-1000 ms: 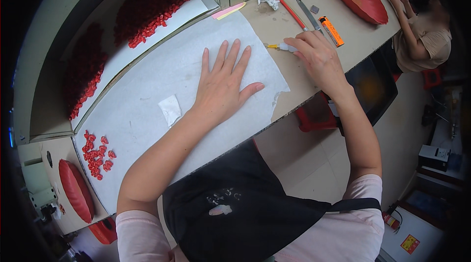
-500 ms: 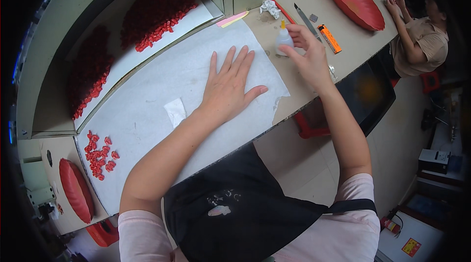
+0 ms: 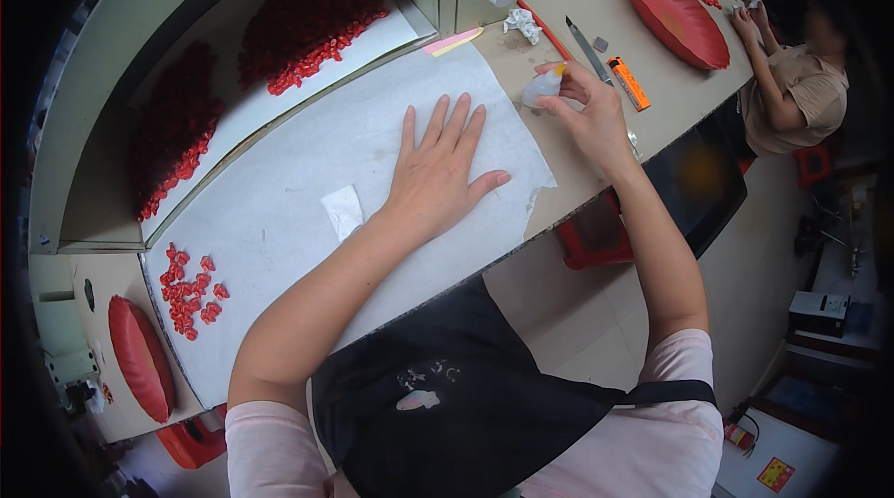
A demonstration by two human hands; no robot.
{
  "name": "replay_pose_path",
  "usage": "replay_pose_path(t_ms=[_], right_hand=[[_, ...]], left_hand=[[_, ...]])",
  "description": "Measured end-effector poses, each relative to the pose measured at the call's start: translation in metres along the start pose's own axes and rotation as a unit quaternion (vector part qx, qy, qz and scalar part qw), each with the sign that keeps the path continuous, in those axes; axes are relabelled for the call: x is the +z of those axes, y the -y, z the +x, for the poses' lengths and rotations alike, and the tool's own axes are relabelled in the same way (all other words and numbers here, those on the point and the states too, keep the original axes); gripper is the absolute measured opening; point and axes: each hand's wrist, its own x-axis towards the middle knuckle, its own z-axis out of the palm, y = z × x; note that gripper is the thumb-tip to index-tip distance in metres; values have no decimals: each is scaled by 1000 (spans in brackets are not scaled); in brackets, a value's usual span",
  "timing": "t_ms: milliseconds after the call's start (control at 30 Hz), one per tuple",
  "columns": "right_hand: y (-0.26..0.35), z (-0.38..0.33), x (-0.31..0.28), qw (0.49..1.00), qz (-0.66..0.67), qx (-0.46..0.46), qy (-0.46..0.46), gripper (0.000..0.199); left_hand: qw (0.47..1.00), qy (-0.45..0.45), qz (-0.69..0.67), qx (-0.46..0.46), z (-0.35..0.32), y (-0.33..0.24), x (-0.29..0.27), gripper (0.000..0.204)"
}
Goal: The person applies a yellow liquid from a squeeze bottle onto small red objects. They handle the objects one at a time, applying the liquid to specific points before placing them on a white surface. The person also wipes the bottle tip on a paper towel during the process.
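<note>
My left hand [image 3: 438,172] lies flat, fingers spread, on a large white paper sheet [image 3: 307,153] over the bench. My right hand [image 3: 591,114] grips a small translucent squeeze bottle [image 3: 540,88] with a yellow tip, beside the sheet's right edge. The bottle leans, its tip toward the upper right. Close to my left wrist lies a folded white tissue [image 3: 343,210]. A loose group of small red pieces [image 3: 191,291] rests on the sheet's left end.
Red heaps [image 3: 307,23] fill the shelf behind the sheet. Beyond my right hand lie an orange box-like piece [image 3: 629,83], a pointed metal tool [image 3: 589,49], crumpled tissue [image 3: 522,24] and a red oval tray [image 3: 678,18]. Another red tray [image 3: 140,358] stands left. A co-worker [image 3: 796,79] sits far right.
The squeeze bottle has gone from upright to tilted in my right hand, its tip now toward the upper right. My left hand stays flat on the sheet. The view has shifted slightly.
</note>
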Motion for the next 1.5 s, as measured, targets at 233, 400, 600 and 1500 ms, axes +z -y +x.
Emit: replay_pose_path(t_ms=[233,400,600,1500], right_hand=[[9,9,1,998,-39,-33,-34,30],[4,-2,-28,989,-133,-33,-52,26],[1,-20,-47,979,-192,-67,-29,24],[-13,-17,-24,943,-272,-191,25,19]], left_hand=[[999,-6,1,52,11,2,3,63],[996,-31,-36,78,43,14,2,40],[976,62,-70,196,97,37,-19,23],[970,-16,-152,189,83,44,-7,14]])
